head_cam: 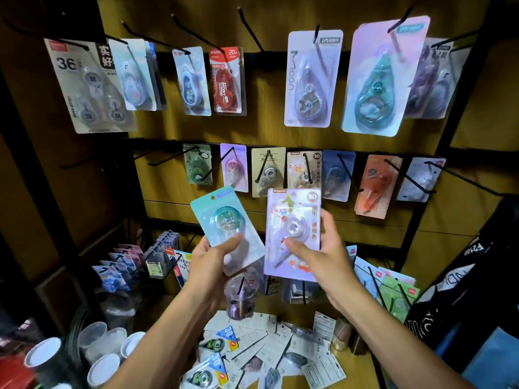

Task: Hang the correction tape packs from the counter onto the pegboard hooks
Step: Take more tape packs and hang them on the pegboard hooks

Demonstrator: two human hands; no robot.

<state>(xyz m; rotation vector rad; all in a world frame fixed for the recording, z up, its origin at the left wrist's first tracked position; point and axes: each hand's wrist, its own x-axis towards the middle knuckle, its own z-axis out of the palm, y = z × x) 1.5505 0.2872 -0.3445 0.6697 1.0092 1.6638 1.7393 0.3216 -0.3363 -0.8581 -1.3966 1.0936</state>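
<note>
Two packs in hand before the pegboard, neither hung yet.

Left hand (216, 255) grips a teal pack (223, 226) by its lower end, thumb across the front, hang hole up and tilted left; right hand (323, 248) grips a lilac pack (292, 231) upright by its lower half. Both are raised in front of the pegboard (269, 130), below the middle row of hooks. More packs (252, 355) lie scattered on the surface, near its front edge. Risks, as judged: with both hands occupied, neither can steady a hook or hold back packs already hanging, so threading the small hole could miss and bend the card. Several hooks (250, 29) jut forward; a knuckle may knock neighbouring packs off. Holding low on the card leaves the top free to wobble. A dropped pack would likely land among the cups (95, 349) by the surface's left edge.
</note>
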